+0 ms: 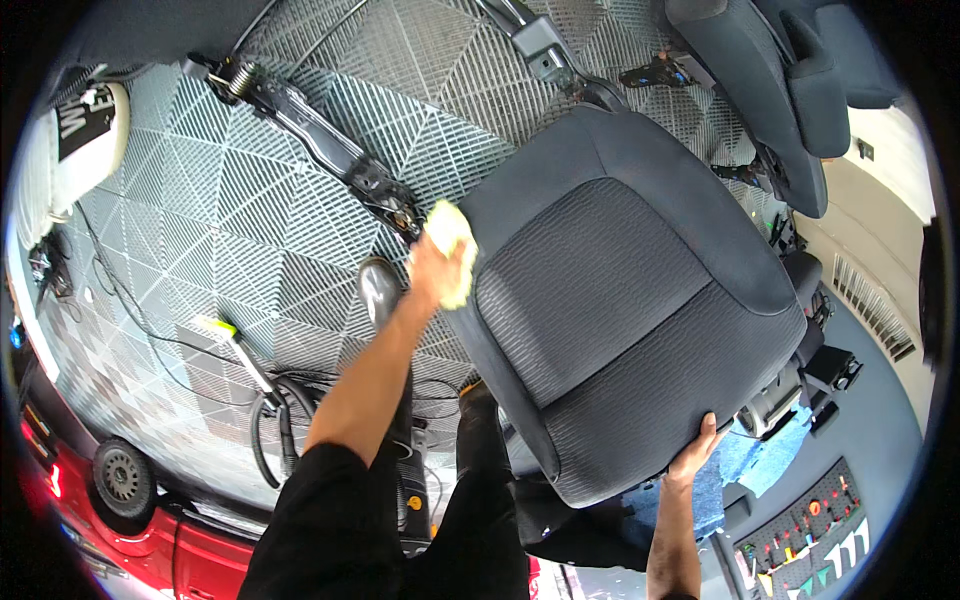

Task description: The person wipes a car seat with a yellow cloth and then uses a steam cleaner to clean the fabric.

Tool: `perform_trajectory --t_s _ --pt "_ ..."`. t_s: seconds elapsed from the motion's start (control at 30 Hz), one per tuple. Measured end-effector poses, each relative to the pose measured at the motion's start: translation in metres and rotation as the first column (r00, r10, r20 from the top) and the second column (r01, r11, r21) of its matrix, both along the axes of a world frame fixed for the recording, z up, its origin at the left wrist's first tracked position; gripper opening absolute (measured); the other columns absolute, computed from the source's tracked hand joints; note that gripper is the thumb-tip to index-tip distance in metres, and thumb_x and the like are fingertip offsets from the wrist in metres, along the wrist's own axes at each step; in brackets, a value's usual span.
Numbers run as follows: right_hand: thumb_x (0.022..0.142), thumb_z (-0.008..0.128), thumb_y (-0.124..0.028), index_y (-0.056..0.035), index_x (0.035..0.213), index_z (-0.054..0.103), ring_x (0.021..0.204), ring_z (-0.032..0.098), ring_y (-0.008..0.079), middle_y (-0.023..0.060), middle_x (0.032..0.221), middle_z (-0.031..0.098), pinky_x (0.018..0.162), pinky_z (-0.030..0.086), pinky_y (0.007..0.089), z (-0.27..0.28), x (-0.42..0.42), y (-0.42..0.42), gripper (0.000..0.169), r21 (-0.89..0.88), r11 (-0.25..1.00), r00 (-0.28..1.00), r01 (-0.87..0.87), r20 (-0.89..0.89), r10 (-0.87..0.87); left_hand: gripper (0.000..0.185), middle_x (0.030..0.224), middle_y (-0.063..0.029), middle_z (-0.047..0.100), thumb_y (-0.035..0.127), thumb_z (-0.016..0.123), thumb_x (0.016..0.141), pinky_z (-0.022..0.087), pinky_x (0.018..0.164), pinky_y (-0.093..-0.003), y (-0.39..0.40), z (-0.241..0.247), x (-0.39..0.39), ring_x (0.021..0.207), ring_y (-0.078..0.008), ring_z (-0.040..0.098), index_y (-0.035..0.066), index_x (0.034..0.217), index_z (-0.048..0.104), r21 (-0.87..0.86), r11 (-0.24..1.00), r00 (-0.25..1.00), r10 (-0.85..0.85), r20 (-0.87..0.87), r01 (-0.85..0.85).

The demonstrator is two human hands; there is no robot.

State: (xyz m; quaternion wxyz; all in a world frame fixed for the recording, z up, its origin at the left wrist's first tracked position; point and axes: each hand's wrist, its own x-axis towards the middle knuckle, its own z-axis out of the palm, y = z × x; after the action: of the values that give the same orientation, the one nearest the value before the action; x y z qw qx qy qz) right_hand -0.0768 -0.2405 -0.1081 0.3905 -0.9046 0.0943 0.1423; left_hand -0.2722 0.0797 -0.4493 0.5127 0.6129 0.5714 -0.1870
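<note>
A dark grey fabric car seat section (600,292) stands tilted before me, with ribbed cloth in its middle and smoother cloth along its bolsters. My left hand (437,266) holds a pale yellow cloth (451,225) against the seat's left side; hand and cloth are slightly blurred. At the lower right edge, my right hand (696,452) grips the seat, thumb on top and the other fingers mostly hidden beneath. A black metal seat rail (322,139) lies just beyond my left hand.
Slatted floor tiles (247,172) spread below. A wand with a lime-coloured head (219,327) and a black hose (259,431) lie at left. More dark car seats (757,97) stand upper right, blue cloths (761,454) lower right. A red car (195,559) is lower left.
</note>
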Motion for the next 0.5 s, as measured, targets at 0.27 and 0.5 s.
perform_trajectory --t_s 0.27,0.5 --pt "0.098 0.058 -0.048 -0.0050 0.159 0.025 0.137 0.037 0.0272 0.0143 0.151 0.040 0.117 0.025 0.0437 0.007 -0.002 0.008 0.081 -0.090 0.996 1.000 0.001 0.012 0.000 0.077 0.125 -0.0244 0.053 0.042 0.078 0.078 0.028 0.106 -0.0617 -0.058 0.049 -0.018 0.122 -0.0421 0.048 -0.001 0.133 0.045 0.481 0.844 0.862 -0.411 0.298 0.237" --pt "0.099 0.057 -0.048 -0.0048 0.157 0.028 0.135 0.038 0.0247 0.0130 0.146 0.043 0.115 0.025 0.0421 0.000 -0.003 0.004 0.078 -0.011 1.000 1.000 -0.020 -0.004 0.020 0.066 0.121 -0.0260 0.069 0.054 0.062 0.093 0.047 0.103 -0.0455 0.064 -0.117 0.067 0.117 -0.0423 0.063 0.001 0.132 0.057 0.037 0.996 0.968 0.065 0.243 -0.076"
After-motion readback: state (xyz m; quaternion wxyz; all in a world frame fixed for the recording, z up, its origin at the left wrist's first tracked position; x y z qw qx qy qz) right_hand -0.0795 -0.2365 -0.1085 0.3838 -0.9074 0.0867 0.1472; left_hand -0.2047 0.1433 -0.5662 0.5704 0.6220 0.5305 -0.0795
